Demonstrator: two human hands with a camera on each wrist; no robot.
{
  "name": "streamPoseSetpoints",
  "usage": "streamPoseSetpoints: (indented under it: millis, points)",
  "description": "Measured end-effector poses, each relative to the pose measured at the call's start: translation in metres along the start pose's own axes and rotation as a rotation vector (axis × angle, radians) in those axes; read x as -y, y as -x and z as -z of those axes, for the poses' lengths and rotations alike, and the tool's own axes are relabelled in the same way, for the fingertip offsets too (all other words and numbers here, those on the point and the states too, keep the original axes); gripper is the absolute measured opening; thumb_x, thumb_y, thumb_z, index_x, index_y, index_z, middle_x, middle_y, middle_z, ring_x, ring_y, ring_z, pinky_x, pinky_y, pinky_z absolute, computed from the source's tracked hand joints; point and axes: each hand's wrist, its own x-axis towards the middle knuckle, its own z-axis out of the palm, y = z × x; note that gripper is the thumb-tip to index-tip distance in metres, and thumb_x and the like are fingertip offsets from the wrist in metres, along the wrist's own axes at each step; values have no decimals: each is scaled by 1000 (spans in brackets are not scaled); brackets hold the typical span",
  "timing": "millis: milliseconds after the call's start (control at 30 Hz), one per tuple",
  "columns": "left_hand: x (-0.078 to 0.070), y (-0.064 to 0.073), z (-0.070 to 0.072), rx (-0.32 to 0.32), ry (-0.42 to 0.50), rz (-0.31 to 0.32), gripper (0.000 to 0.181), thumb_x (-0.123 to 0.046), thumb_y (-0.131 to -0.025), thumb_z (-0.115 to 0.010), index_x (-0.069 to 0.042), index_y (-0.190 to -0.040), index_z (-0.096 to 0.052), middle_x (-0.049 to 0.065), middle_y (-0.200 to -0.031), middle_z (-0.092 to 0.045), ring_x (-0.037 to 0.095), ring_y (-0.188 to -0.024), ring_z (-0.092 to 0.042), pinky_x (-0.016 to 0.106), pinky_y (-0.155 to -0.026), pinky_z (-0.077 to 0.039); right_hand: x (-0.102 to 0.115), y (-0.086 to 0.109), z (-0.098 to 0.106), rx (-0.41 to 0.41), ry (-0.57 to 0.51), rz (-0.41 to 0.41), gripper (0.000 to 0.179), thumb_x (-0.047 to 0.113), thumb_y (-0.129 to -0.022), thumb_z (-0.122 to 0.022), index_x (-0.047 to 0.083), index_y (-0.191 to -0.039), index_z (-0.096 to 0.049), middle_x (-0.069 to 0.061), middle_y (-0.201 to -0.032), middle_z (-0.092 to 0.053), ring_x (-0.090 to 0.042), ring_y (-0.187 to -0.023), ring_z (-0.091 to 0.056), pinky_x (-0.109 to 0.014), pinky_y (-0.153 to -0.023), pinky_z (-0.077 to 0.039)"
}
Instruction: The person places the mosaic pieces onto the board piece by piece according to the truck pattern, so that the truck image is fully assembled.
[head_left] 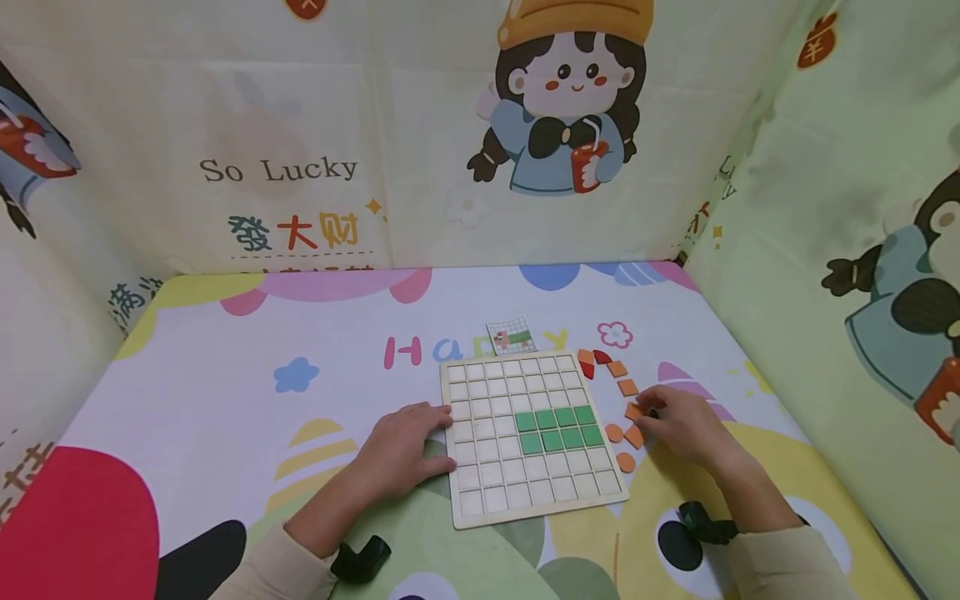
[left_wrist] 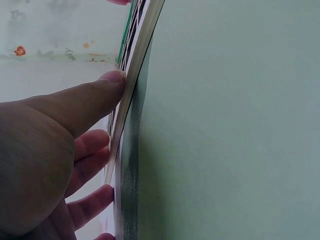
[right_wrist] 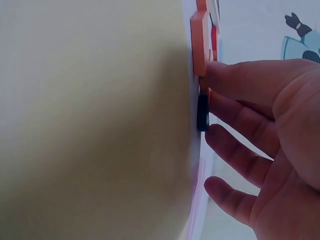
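A wooden grid board point(head_left: 468, 510) lies flat, with two rows of green square tiles point(head_left: 553, 429) in its cells. At its left edge my left hand point(head_left: 397, 450) rests with thumb and fingertips touching the rim, as the left wrist view also shows along the board's side point(left_wrist: 131, 82). My right hand point(head_left: 686, 421) is right of the board, thumb and index finger pinching an orange square tile point(head_left: 633, 412) at table level. In the right wrist view another orange tile point(right_wrist: 199, 42) stands close to the thumb. A small black piece point(right_wrist: 202, 113) lies by the other fingertips.
Right of the board lie more orange square tiles point(head_left: 627, 387), orange round pieces point(head_left: 626, 462) and red quarter-round pieces point(head_left: 602, 357). Beyond the far edge lies a small picture card point(head_left: 512, 336) with a gridded pattern. Printed cloth walls point(head_left: 420, 125) enclose the table.
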Motion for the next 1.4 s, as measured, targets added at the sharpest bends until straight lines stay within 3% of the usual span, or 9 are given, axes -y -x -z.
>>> streamPoseSetpoints:
  millis: [333,667,1000,1400]
  points:
    - [0,0,0,-2,4,0,51,-31,-84,-81,-9,-127,-64,3,-139,-58,31,-130,-49,53,-104,-38,11,-4,4,-11,15,25,30,19,-88,-74,2,-113,-69,-12,-104,-67,-29,-93,-57,-41,-76,-54]
    - [0,0,-1,-4,6,-5,50,-31,-83,-81,-9,-125,-64,4,-138,-58,32,-129,-49,54,-103,-39,35,-3,9,-19,-24,115,34,24,-88,-77,4,-114,-70,-10,-109,-68,-31,-102,-57,-47,-83,-53]
    - [0,0,0,-5,10,-9,50,-30,-83,-82,-9,-125,-65,4,-138,-59,32,-128,-50,54,-103,-39,61,-2,2,-2,-12,236,21,15,-90,-73,6,-109,-73,-4,-104,-68,-28,-99,-59,-51,-88,-51]
    - [1,1,0,-16,15,-21,50,-29,-83,-82,-8,-125,-65,4,-138,-59,31,-126,-51,53,-101,-40,80,-5,-13,-8,-3,430,16,15,-87,-79,11,-102,-74,6,-95,-69,-21,-91,-61,-43,-83,-52]
